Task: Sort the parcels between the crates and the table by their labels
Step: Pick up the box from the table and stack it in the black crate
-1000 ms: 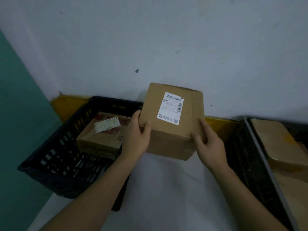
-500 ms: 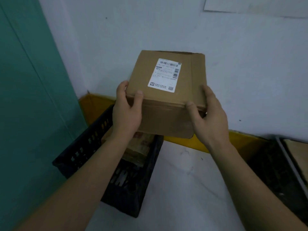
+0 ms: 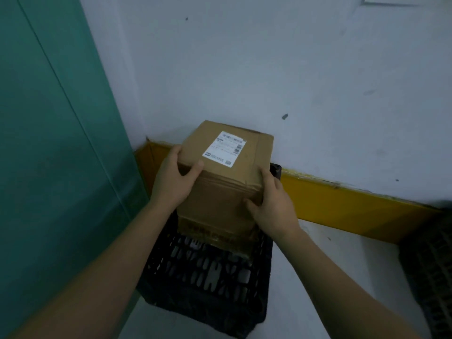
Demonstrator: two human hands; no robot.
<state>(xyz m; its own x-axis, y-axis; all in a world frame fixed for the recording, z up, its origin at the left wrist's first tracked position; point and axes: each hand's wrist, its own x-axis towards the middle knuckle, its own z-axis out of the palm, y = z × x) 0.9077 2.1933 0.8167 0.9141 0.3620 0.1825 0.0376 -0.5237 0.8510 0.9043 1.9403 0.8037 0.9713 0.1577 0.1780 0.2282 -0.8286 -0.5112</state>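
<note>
While both hands gripped it, the brown cardboard parcel (image 3: 220, 182) with a white label (image 3: 224, 148) sat over the black plastic crate (image 3: 210, 275)
Left hand (image 3: 175, 181) and right hand (image 3: 275, 206) had fingers clamped on its opposite sides, above another brown parcel (image 3: 215, 234) in the crate

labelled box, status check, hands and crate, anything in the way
Left hand and right hand both grip the labelled box. Box over the black crate, stacked on another parcel inside. Nothing seen blocking it.
</note>
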